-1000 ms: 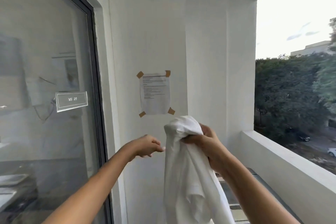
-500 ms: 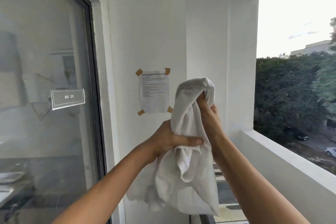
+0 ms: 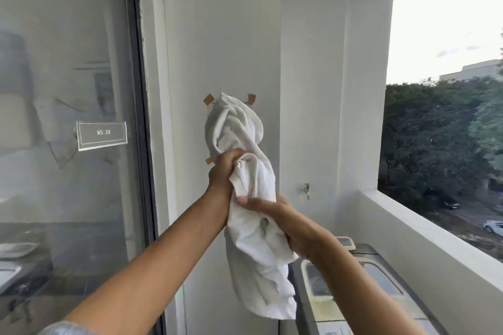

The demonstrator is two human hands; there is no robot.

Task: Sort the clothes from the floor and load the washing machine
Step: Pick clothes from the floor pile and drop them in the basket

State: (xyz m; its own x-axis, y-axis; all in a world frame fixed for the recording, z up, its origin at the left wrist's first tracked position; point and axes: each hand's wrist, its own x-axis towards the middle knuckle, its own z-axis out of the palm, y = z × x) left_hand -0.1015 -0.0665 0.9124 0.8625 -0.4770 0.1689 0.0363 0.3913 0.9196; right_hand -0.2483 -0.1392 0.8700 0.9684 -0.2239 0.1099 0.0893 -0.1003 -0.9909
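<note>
A bunched white garment (image 3: 250, 253) hangs in the air in front of the white wall, held by both hands. My left hand (image 3: 221, 174) grips it around the middle, with a puffed bundle of cloth standing above the fist. Just below, my right hand (image 3: 283, 223) grips the cloth from the right side, thumb across the front. The rest of the garment dangles down to its crumpled hem. The washing machine (image 3: 362, 294), a grey top-loader with a closed glass lid, stands at the lower right, below and right of the garment.
A glass door (image 3: 68, 144) with a small "WS 20" label fills the left. A taped paper notice (image 3: 209, 100) on the wall is mostly hidden behind the cloth. A tap (image 3: 307, 190) sticks out of the wall. The balcony parapet (image 3: 435, 231) runs along the right.
My right hand has dropped from the top of the garment to grip it below my left hand. My left hand now holds the cloth higher, and the washing machine has come into view.
</note>
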